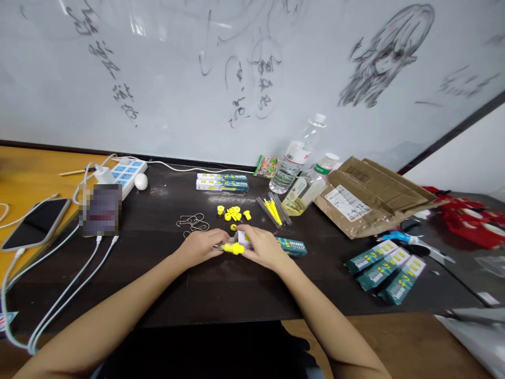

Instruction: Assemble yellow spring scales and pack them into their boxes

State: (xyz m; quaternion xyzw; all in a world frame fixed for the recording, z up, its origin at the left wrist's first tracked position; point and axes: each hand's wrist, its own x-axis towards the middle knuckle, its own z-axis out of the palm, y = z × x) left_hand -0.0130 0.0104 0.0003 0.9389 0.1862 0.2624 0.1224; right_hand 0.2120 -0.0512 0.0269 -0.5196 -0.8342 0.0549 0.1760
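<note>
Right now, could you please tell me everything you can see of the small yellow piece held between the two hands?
The small yellow piece looks like bright plastic, short and stubby, lying roughly level just above the dark table. The left hand pinches its left end and the right hand its right end, so fingers hide part of it. A thin metal part seems to stick out leftward, though it is too small to tell. More loose yellow pieces lie just behind.

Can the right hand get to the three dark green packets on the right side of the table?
Probably yes. The right hand has bare dark table between it and the three dark green flat packets, but it is busy holding a small yellow piece.
</note>
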